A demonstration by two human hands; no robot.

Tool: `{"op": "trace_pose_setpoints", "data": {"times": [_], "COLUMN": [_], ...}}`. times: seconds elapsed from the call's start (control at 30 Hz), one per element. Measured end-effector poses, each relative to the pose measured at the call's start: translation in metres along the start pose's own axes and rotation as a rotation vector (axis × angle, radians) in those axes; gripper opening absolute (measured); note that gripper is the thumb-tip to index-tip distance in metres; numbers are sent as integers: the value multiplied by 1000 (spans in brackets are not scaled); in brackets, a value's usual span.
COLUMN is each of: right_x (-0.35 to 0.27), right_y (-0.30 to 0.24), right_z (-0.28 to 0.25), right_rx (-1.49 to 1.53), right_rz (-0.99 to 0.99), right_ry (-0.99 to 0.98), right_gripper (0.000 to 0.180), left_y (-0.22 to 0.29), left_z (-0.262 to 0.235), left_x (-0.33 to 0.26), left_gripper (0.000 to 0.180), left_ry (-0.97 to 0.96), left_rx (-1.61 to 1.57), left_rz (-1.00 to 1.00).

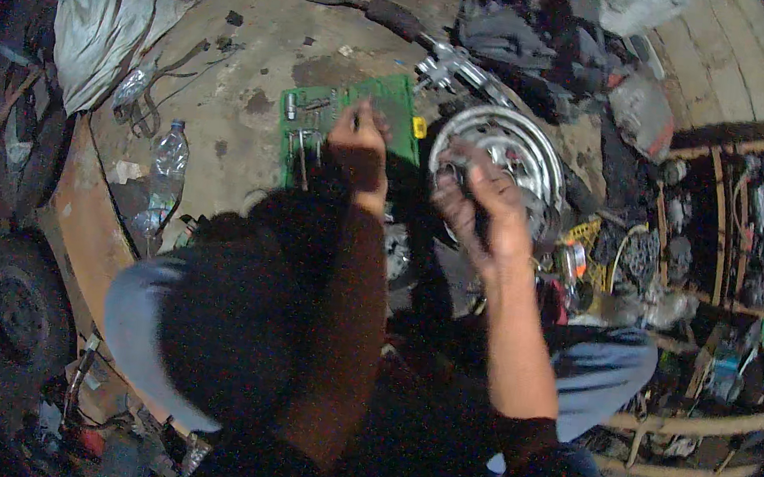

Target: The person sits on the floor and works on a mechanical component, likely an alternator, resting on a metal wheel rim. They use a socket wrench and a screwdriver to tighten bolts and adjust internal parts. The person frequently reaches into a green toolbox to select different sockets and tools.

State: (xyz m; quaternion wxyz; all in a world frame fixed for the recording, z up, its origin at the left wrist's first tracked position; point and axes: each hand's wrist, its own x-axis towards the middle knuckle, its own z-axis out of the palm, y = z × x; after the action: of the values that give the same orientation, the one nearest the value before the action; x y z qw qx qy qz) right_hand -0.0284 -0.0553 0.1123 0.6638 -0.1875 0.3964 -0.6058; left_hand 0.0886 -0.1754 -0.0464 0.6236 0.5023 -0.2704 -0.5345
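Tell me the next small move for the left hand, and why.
Probably lower the left hand toward the green tool case: it appears directly in front of the case, where metal tools lie exposed, while the right hand appears before the chrome wheel. Blur hides whether either hand holds anything.

Stained bare floor (242,107); on it green tool tray (388,90), silver wheel rim (509,138), clear bottle (170,158), long metal part (447,66)
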Motion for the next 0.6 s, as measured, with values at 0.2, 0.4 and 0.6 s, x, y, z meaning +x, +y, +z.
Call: {"op": "trace_pose_setpoints", "data": {"times": [0.2, 0.4, 0.6], "right_x": [-100, -135, -105], "right_y": [-121, -94, -51], "right_z": [-65, -118, -156], "right_rx": [-427, -469, -527], "right_rz": [-266, -184, -242], "right_ry": [333, 604, 578], "right_gripper": [33, 33, 34], "left_y": [152, 204, 162], "left_z": [62, 77, 57], "left_x": [-77, -125, -143], "left_gripper": [21, 35, 31], "left_ry": [-254, -651, -1026], "left_rx": [374, 797, 967], "left_rz": [319, 450, 551]}}
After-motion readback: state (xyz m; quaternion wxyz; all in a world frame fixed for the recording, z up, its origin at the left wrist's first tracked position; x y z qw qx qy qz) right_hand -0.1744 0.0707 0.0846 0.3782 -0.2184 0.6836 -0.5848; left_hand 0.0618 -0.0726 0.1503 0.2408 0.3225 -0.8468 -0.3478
